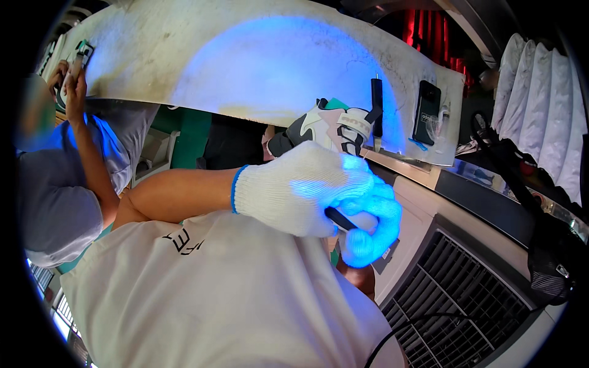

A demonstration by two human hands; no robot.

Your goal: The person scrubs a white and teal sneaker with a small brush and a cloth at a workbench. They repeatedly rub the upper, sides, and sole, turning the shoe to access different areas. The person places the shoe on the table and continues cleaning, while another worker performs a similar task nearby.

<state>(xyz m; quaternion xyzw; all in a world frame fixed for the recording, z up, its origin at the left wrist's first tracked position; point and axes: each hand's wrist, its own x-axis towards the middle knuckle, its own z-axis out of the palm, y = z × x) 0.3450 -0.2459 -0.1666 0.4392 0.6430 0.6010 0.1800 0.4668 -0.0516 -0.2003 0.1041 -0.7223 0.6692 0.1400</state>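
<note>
Both my hands wear white knitted gloves and meet in front of my chest. My left hand, with a blue cuff edge, is closed around a short black bar-like piece, whose end sticks out between the gloves. Pressed against it, my right hand is curled shut under strong blue light; what its fingers hold is hidden. Just beyond the gloves, a white, black and pink shoe with a strap lies at the table's near edge. Beside the shoe is a black stick-like tool with a thin tip.
A blue light patch falls on the pale worktable. A dark phone and a clear tube lie at its right end. A co-worker at left handles a shoe. A black grille and cable are at lower right.
</note>
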